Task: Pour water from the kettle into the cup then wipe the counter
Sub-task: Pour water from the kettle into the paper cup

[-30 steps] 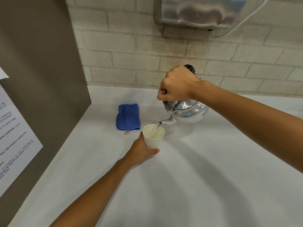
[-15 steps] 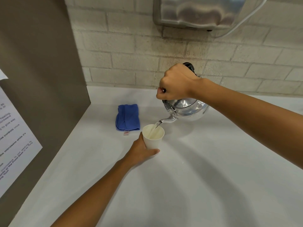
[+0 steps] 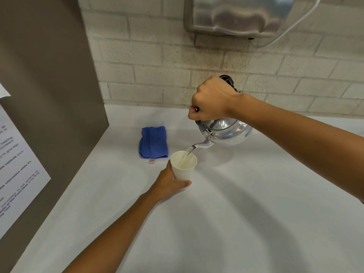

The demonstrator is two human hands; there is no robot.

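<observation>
Kettle point(image 3: 224, 131) barely shifted, spout over cup point(image 3: 183, 166), hands gripping both

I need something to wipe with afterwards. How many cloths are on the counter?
1. A folded blue cloth lies on the counter behind the cup, left of the kettle. None other is visible.

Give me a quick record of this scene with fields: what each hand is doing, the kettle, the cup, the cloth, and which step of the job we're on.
right hand: closed grip on the handle of the shiny metal kettle
kettle: lifted, tilted, spout above the cup, water streaming out
left hand: wrapped around the white paper cup
cup: upright on the white counter, partly filled
cloth: folded blue cloth, lying behind and left of the cup, untouched
step: pouring; wiping not yet begun
</observation>
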